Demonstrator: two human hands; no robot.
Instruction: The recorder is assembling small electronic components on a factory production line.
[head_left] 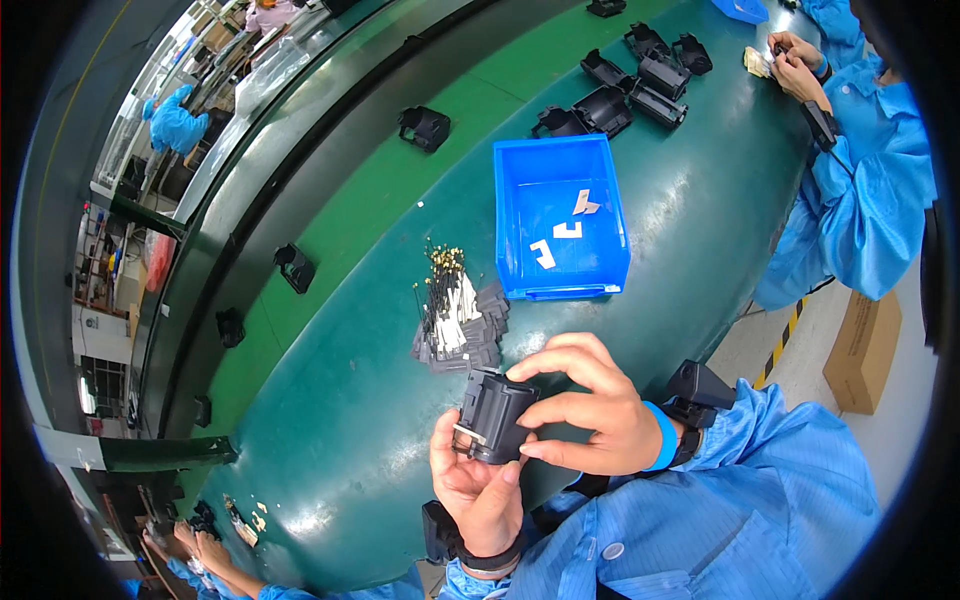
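Observation:
Above the near part of the bench I hold a black plastic housing [503, 408], a hollow boxy shell with a curved side. My left hand [482, 497] grips it from below, its thumb on the lower edge. Fingertips of my right hand [590, 415] press on its upper and right side. A thin pale strip [468, 433] shows at the housing's lower left; whether it is fixed there I cannot tell. Just beyond lies a pile of black wires [445, 300] with gold tips and white sleeves, on dark grey flat pieces [485, 335].
A blue bin [510, 230] holds several white cut-out pieces. More black housings [605, 108] stand at the far right of the green bench; others sit on the green belt [340, 220]. Co-workers' hands [795, 70] work at the right edge and lower left. A cardboard box [865, 345] stands on the floor.

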